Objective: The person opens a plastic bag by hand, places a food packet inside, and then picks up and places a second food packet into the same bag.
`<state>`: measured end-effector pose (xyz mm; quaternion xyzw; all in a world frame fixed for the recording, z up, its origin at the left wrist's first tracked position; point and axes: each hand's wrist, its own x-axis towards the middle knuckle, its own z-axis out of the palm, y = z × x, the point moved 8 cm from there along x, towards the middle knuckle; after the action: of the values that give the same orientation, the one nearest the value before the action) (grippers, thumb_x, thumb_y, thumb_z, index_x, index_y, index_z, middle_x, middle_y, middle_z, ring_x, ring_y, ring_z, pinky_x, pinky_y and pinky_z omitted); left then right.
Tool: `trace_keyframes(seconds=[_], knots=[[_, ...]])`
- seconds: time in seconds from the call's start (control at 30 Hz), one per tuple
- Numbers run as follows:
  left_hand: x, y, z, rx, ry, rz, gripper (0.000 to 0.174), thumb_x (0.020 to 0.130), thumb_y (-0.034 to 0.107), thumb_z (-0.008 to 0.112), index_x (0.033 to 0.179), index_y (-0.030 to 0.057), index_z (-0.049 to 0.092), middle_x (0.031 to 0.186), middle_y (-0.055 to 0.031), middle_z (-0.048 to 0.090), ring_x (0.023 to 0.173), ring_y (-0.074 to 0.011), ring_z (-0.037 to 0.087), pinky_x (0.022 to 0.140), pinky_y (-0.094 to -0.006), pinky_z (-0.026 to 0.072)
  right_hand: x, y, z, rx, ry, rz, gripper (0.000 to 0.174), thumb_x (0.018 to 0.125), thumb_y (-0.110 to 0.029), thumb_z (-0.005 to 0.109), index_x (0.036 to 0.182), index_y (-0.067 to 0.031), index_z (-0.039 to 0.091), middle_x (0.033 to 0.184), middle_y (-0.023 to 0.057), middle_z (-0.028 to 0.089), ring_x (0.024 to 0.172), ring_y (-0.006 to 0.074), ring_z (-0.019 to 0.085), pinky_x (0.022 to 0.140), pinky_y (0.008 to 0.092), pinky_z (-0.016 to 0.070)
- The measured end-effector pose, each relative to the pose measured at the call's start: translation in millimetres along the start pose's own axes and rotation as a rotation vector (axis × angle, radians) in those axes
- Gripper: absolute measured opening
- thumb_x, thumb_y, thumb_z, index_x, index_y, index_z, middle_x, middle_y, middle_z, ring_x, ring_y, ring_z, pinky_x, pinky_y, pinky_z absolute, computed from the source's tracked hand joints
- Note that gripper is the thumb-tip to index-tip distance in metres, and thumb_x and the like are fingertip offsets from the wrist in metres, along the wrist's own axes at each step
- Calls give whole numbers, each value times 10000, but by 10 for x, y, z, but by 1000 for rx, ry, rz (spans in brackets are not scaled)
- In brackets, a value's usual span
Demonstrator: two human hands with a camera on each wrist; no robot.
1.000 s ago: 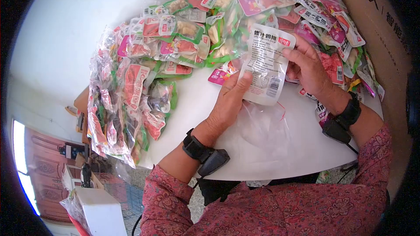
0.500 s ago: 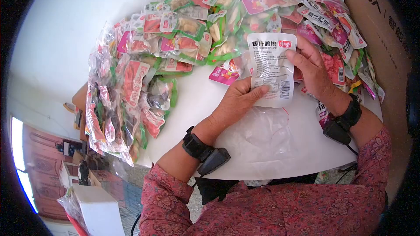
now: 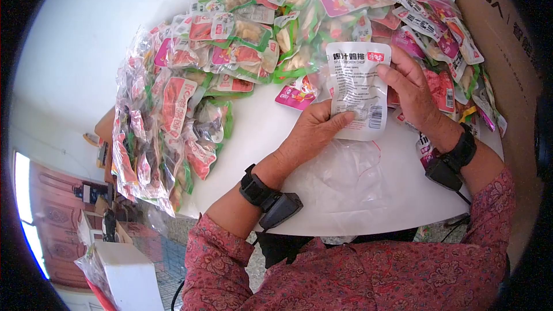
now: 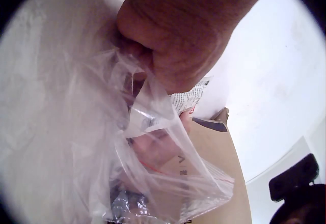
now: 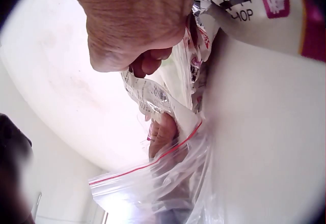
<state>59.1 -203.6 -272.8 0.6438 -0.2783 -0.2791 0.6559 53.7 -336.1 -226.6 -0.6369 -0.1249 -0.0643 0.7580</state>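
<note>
Both hands hold a white food pouch [image 3: 360,89], its back with black print, a small red logo and a barcode turned up; the printed heading reads chicken chop. My left hand [image 3: 317,129] pinches the lower left corner, thumb on top. At the upper right edge, the right hand [image 3: 412,89] grips with its thumb over the print and its fingers behind. A clear zip bag [image 3: 345,175] with a red seal line hangs or lies just below the pouch. In the left wrist view the zip bag [image 4: 178,183] spreads under the left hand [image 4: 178,35].
Piles of packaged snack pouches [image 3: 242,40] cover the back and left of the white table [image 3: 265,124]. More pouches [image 3: 438,34] lie at the right, beside a tall cardboard box [image 3: 507,52]. A pink pouch [image 3: 296,93] lies just behind the left hand.
Over the first half second the pouch shifted slightly right and straightened from tilted to nearly upright, the left hand moving right with it. Since then both hands have stayed almost still.
</note>
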Motion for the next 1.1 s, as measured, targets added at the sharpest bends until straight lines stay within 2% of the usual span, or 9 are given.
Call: trace_keyframes(seconds=[0.5, 0.57, 0.67, 0.77, 0.8, 0.87, 0.93, 1.0, 1.1], knots=[[6, -33, -11, -4, -1, -12, 247, 869, 124, 498, 1088, 18, 543, 1035, -58, 590, 950, -125, 546, 842, -276, 435, 41, 81, -54, 33, 12, 5, 251, 865, -153, 450, 1087, -38, 467, 954, 34, 536, 819, 83, 544, 701, 235, 479], [12, -67, -20, 7, -3, -32, 242, 869, 120, 496, 1083, 18, 547, 1041, -60, 589, 960, -127, 543, 847, -277, 433, 48, -29, -53, -69, 26, -131, 240, 863, -161, 459, 1059, -26, 494, 901, 26, 549, 781, 67, 529, 685, 207, 450], [7, -12, -51, 155, 23, 59, 272, 870, 144, 500, 1117, 30, 519, 981, -29, 591, 817, -89, 559, 742, -238, 457, 88, 4, -101, -113, 75, -122, 246, 862, -176, 471, 1045, -16, 512, 836, 13, 559, 750, 55, 517, 671, 194, 427], [-69, 336, -274, 134, 266, 85, 290, 875, 231, 491, 1104, 54, 469, 806, 17, 496, 569, -44, 398, 527, -182, 350, 132, 11, -231, -46, 145, -131, 275, 861, -190, 480, 1072, -14, 500, 793, 6, 564, 698, 46, 520, 618, 188, 435], [-66, 358, -309, 137, 264, 82, 290, 875, 231, 491, 1104, 54, 469, 806, 17, 496, 569, -44, 398, 527, -182, 350, 136, -5, -239, -43, 148, -131, 275, 861, -190, 480, 1072, -14, 500, 793, 6, 564, 698, 46, 520, 618, 188, 435], [-109, 563, -407, 76, 335, 302, 268, 885, 238, 472, 1078, 52, 475, 816, 1, 497, 622, -50, 421, 542, -192, 356, 121, -89, -325, -71, 262, -164, 281, 862, -192, 481, 1079, -13, 488, 798, 14, 567, 642, 36, 518, 543, 176, 429], [-113, 579, -428, 91, 321, 315, 249, 867, 211, 503, 1049, 42, 493, 834, 1, 497, 678, -76, 447, 595, -213, 384, 127, -144, -352, -94, 308, -197, 273, 862, -183, 478, 1080, -19, 476, 795, 22, 569, 610, 29, 513, 494, 168, 420], [-104, 680, -216, 459, 118, 446, 180, 827, 120, 556, 978, 24, 538, 852, -8, 512, 750, -104, 478, 679, -236, 407, 153, -181, -383, -163, 315, -204, 263, 862, -176, 476, 1083, -34, 469, 795, 23, 566, 620, 33, 515, 499, 173, 427], [-145, 747, -17, 710, 63, 528, 132, 746, 11, 598, 869, 35, 559, 783, -55, 514, 693, -147, 494, 698, -248, 416, 159, -293, -311, -136, 261, -268, 252, 862, -158, 471, 1089, -48, 463, 792, 20, 561, 622, 37, 517, 494, 176, 430]])
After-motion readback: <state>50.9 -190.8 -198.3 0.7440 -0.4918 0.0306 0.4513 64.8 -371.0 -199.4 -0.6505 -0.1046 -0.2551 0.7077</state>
